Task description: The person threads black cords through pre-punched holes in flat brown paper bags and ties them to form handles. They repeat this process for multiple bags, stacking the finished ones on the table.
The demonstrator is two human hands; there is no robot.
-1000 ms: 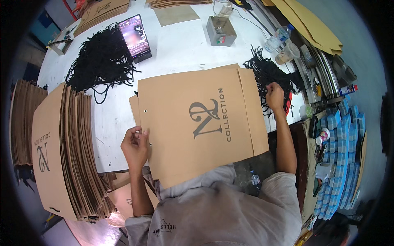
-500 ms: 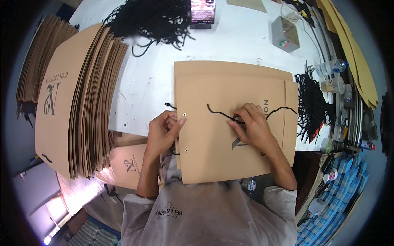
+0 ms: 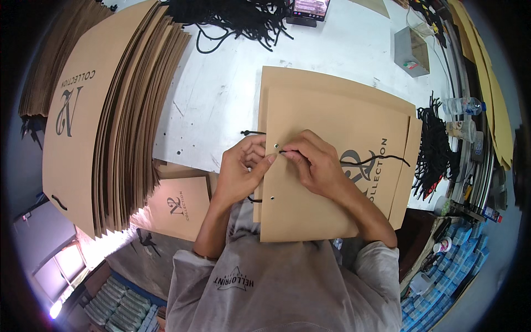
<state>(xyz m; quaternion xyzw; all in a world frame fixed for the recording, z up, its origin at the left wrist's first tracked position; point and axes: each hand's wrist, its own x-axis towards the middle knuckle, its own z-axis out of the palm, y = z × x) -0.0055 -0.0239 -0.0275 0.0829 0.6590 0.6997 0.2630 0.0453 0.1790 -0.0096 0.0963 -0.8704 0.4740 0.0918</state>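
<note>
A flat brown paper bag [image 3: 321,216] with dark printing lies before me, its left edge pierced by two metal-rimmed holes. My left hand [image 3: 243,169] grips that edge, thumb on top beside the upper hole [image 3: 276,146] and fingers partly hidden behind the paper. Close to the same hole, my right hand [image 3: 312,163] pinches the end of a black cord [image 3: 368,162], whose tail trails right across the bag. Another black cord [image 3: 254,133] with a knotted end pokes out past the left edge, and a short loop shows beside the lower hole.
Tall stacks of brown bags [image 3: 130,110] stand at the left. Black cords [image 3: 238,22] are heaped at the back, with more cords [image 3: 434,149] to the right. A lit phone [image 3: 311,9], a grey box [image 3: 412,52] and a plastic bottle [image 3: 463,105] also sit on the white table [image 3: 221,94].
My right hand has moved left with the cord, bringing its end from the bag's middle to beside the upper hole. The left hand still holds the edge. The view has shifted somewhat.
</note>
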